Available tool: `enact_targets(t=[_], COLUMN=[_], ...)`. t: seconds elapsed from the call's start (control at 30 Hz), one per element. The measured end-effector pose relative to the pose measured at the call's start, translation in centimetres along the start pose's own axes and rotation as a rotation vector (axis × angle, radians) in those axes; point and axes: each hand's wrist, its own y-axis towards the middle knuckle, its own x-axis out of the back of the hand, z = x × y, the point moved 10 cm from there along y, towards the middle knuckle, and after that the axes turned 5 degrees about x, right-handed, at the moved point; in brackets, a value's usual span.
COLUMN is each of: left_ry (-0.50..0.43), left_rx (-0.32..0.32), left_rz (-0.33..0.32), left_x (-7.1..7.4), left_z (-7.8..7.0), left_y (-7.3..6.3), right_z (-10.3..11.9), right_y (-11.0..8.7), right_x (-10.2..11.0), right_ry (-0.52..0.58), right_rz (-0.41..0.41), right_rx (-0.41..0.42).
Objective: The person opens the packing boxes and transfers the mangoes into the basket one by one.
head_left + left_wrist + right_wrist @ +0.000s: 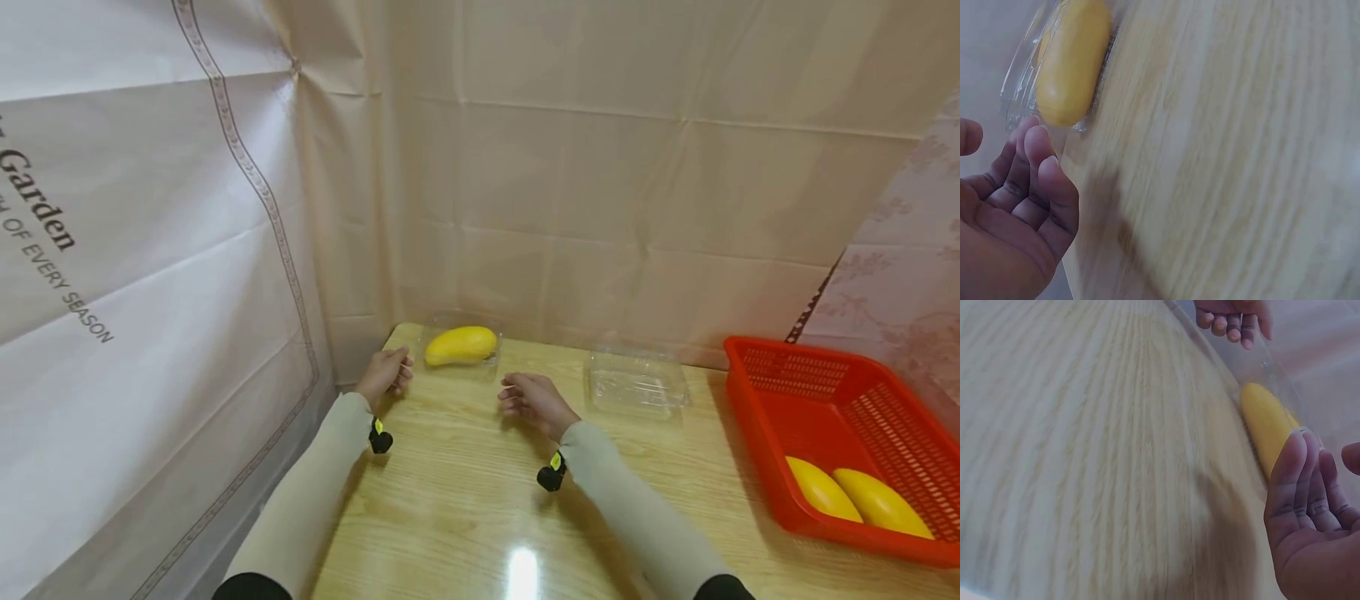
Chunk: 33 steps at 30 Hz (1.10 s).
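A yellow mango (461, 345) lies in a clear plastic box (495, 360) at the table's far left corner. Just left of the box, my left hand (386, 372) hovers with loosely bent fingers and holds nothing. My right hand (537, 403) is to the right and nearer to me, also with nothing in it. Both wrist views show the mango (1072, 62) beyond the fingertips, with a gap at the left hand; in the right wrist view the fingertips (1291, 450) overlap the mango (1265, 422), and I cannot tell contact from that view.
Another clear plastic box (637, 385) sits at the table's back edge, right of my right hand. A red basket (798, 417) with two yellow mangoes (881, 504) stands at the right. Cloth-like sheets (570, 183) hang behind and to the left of the wooden table (450, 500).
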Motion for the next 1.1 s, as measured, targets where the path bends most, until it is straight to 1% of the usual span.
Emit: enact_targets(t=[0.17, 0.43, 0.63, 0.73, 0.83, 1.0, 1.1], left_ry=[-0.007, -0.023, -0.019, -0.016, 0.000, 0.024, 0.020], left_rx=[0.020, 0.022, 0.042, 0.038, 0.024, 0.008, -0.003], left_rz=[-0.011, 0.013, -0.007, -0.008, 0.004, 0.009, 0.015], left_x=[-0.4, -1.3, -0.7, -0.6, -0.9, -1.5, -1.9], left_z=[0.0, -0.1, 0.0, 0.0, -0.2, -0.3, -0.6], left_y=[0.6, 1.4, 1.5, 1.6, 1.6, 1.6, 1.5], right_z=[-0.2, -0.7, -0.9, -0.8, -0.6, -0.9, -0.9], right_y=[1.0, 2.3, 3.4, 3.7, 4.0, 4.6, 4.8], right_x=[-0.2, 0.0, -1.0, -1.4, -1.4, -1.7, -1.6], right_ry=[0.015, 0.009, 0.009, 0.008, 0.003, -0.024, -0.018], right_rz=[-0.010, -0.088, -0.088, -0.094, -0.107, -0.103, -0.125], right_rx=[-0.002, -0.023, -0.037, -0.035, -0.022, -0.020, -0.015])
